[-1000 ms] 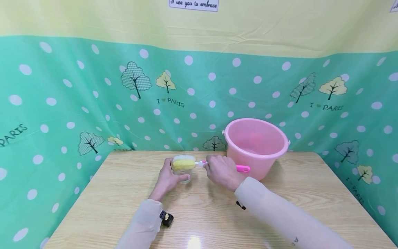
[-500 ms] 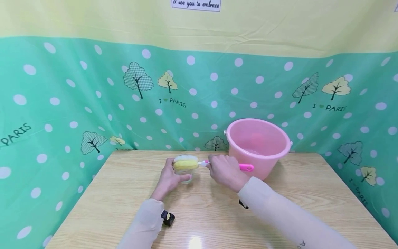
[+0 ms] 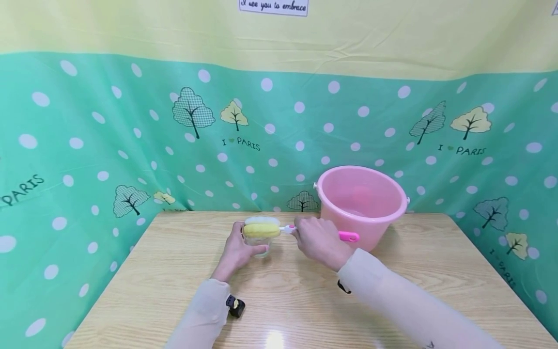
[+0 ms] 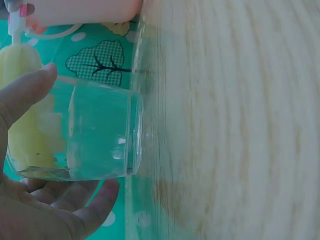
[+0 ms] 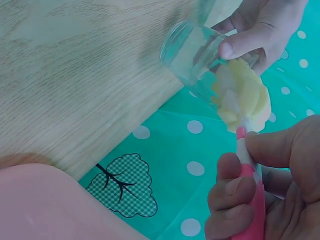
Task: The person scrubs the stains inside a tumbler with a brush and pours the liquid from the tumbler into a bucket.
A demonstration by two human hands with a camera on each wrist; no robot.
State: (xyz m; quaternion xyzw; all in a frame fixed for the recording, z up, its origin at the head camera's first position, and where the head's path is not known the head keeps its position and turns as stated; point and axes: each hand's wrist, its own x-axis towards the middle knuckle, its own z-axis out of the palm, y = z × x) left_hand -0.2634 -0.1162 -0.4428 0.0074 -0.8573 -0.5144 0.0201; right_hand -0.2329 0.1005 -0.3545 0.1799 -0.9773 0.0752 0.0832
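Note:
My left hand point(image 3: 237, 252) grips a clear glass cup point(image 4: 100, 130) standing upright on the table, thumb on the near side and fingers round the far side. Across the cup's mouth lies the yellow and white sponge head of a bottle brush point(image 3: 261, 228), roughly level. In the right wrist view the sponge point(image 5: 242, 97) sits at the rim, partly seen through the glass. My right hand point(image 3: 320, 240) curls round the brush's pink and white handle point(image 5: 255, 200), whose looped end point(image 3: 349, 236) sticks out past the hand.
A pink bucket point(image 3: 362, 220) stands upright at the back right, close behind my right hand. The wooden table point(image 3: 270, 295) ends at a green dotted cloth backdrop point(image 3: 279, 169). Black wrist straps show at both sleeves.
My right hand and the brush have shifted slightly to the right, so the sponge reaches farther right over the cup. My left hand stays round the cup, nearly still.

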